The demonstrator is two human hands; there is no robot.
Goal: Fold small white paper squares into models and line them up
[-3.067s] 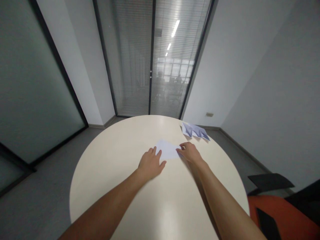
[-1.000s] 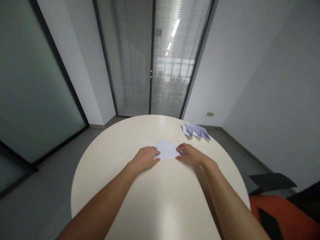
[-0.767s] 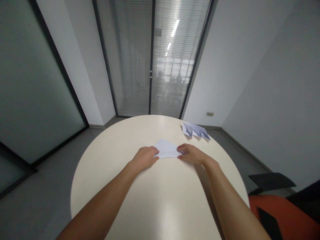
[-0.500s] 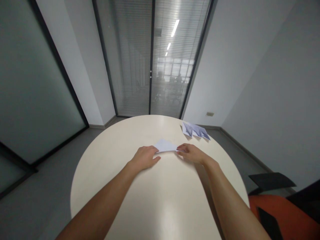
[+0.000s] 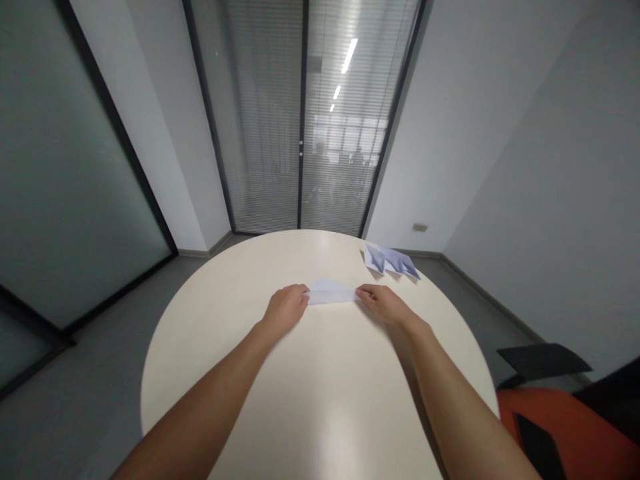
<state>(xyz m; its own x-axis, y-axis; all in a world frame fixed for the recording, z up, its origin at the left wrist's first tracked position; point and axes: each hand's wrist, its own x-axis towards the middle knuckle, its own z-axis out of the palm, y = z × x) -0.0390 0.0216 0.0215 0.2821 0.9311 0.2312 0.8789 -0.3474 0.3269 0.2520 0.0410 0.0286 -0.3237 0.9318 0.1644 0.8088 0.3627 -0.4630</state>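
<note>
Over the far half of the desk (image 5: 325, 387), the paper (image 5: 331, 296), its near strip turned up, is pinched at both ends by the fingers of my left hand (image 5: 287, 307) and right hand (image 5: 386, 304). Creased sheets (image 5: 393, 260) lie beyond my right hand; how many, I can't tell. My fingers hide the paper's ends; the chair (image 5: 570, 417) is cut off.
</note>
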